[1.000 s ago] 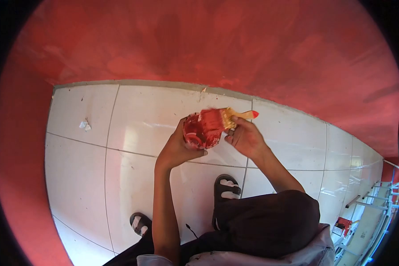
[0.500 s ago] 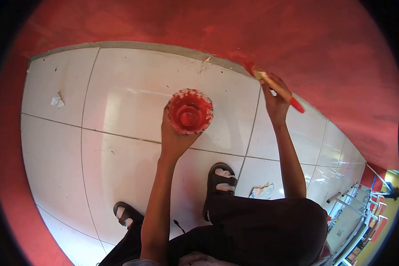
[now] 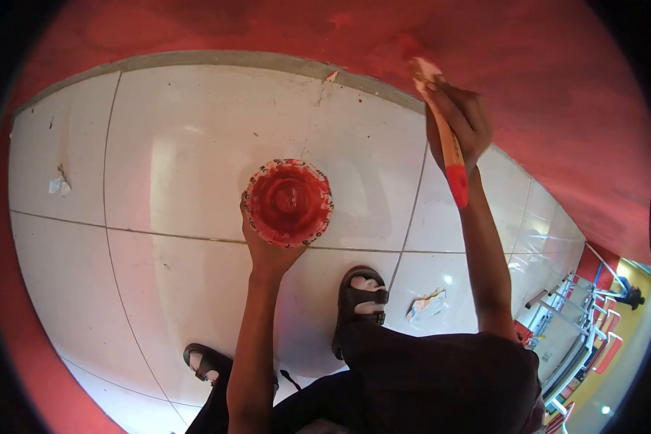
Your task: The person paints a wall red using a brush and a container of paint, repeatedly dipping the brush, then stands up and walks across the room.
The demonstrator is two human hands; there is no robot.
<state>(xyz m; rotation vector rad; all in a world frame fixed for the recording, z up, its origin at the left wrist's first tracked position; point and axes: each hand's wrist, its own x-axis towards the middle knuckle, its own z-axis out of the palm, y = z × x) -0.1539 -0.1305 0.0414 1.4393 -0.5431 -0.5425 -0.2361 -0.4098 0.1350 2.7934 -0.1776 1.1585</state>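
Note:
My left hand point(image 3: 271, 253) is wrapped round a cup of red paint point(image 3: 288, 202), held upright above the floor. Paint is smeared over its inside and white-patterned rim. In my right hand point(image 3: 461, 123) is a paintbrush point(image 3: 450, 148), its wooden handle ending in a red tip that points down toward my wrist. The brush's bristles, coated in red, are at the red wall point(image 3: 499, 65), a little above the floor edge; whether they press on it is hard to tell.
White tiles point(image 3: 202, 173) cover the floor, with a grey strip point(image 3: 217, 58) along the wall's foot. Paper scraps point(image 3: 60, 184) lie at the left, and a crumpled wrapper point(image 3: 427, 304) lies beside my sandalled foot point(image 3: 362, 296). Stacked metal-framed furniture point(image 3: 564, 333) stands at the right.
My right hand has moved the brush up the wall from the floor edge, and its handle has turned steeper. The cup has shifted slightly left and down in view.

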